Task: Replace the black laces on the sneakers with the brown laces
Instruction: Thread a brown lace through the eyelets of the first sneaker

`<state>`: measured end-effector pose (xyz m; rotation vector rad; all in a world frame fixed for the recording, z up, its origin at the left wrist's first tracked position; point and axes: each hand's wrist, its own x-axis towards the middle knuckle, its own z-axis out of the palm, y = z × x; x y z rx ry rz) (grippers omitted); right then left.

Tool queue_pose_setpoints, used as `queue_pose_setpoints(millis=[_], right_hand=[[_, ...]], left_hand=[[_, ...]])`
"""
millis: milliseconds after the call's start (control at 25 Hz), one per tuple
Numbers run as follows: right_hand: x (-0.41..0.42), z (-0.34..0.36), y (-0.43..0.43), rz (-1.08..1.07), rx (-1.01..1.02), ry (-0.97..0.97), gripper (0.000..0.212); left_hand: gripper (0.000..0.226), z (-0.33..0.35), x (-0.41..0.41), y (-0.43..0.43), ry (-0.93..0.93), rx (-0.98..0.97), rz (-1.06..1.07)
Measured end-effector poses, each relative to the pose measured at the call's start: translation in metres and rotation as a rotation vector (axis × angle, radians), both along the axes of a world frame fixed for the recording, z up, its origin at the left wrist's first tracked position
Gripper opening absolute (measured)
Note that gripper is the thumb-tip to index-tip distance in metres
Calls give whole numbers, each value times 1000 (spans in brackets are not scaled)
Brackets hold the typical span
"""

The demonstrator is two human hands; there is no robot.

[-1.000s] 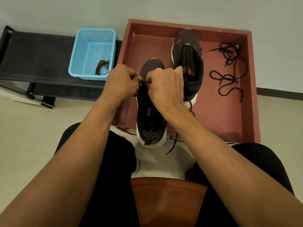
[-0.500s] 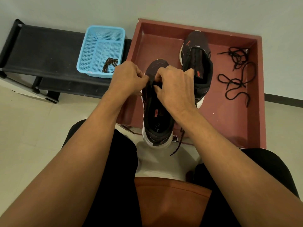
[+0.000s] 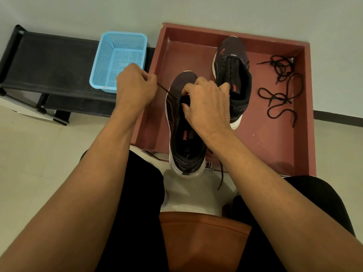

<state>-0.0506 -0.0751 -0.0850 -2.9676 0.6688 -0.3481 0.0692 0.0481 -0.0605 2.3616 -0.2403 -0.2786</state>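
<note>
Above lap, our left hand [image 3: 135, 85] pinches lace [image 3: 164, 89], drawn taut sideways from low eyelet. Right hand [image 3: 206, 104] curls round near sneaker [image 3: 182, 146], fingers at tongue. Lace dark; we cannot tell brown from black. Other end dangles below right wrist. We judge lacing barely begun. Far sneaker [image 3: 233, 79] sits unlaced in red tray [image 3: 275, 154], black laces [image 3: 280, 91] already out beside it. Blue basket [image 3: 117, 55] on black tabletop [image 3: 49, 61]. Pale tiled floor [image 3: 39, 154], plain wall [image 3: 78, 12].
</note>
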Motion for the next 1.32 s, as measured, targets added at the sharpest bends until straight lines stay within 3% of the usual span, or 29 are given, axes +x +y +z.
queue_pose_setpoints(millis=[80,240,360,720,1040,1320], right_hand=[[0,0,0,-1,-2,7,18],[0,1,-1,-1,-17,1,16],[0,0,-1,8,-16,0,15],[-21,-1,11,227,9,40,39],[-25,-5,18,202,92,42,47],[-25,-7,15,197,137,43,38]], left_hand=[[13,1,-4,-1,-102,84,-59],[43,4,-15,-11,-330,102,-393],[29,-5,-17,-12,-257,167,-550],[5,-10,-13,-14,-210,215,-433],[9,0,-15,-10,-153,233,-387],[12,41,2,11,-29,168,-203]])
